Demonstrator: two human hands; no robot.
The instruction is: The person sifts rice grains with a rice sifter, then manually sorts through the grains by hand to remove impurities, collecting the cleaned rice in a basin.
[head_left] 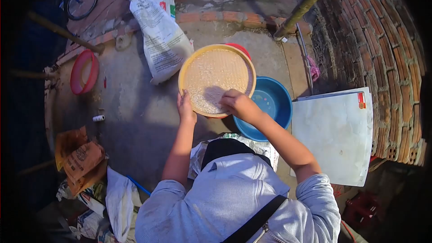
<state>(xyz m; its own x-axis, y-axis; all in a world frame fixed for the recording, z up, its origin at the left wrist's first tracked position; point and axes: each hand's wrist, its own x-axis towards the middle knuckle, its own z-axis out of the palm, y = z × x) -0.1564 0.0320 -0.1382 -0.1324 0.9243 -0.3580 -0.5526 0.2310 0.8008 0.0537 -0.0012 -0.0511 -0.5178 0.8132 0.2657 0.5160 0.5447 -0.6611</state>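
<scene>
A round yellow tray (218, 74) holds a thin layer of pale grains, thicker toward its near side. My left hand (186, 107) grips the tray's near-left rim. Over the near-right part of the tray, my right hand (233, 102) has its fingers bunched together at the grains; what is between them is too small to make out. A blue basin (274, 104) stands on the ground to the right, partly under my right forearm. Something red shows behind the tray's far edge.
Beyond the tray lies a white sack (161, 36). A pink basin (85, 72) is at the left, with a white spool (98, 118) nearer. Brown bags (83, 159) lie lower left. A white board (335, 135) and a brick wall (387, 72) are at the right.
</scene>
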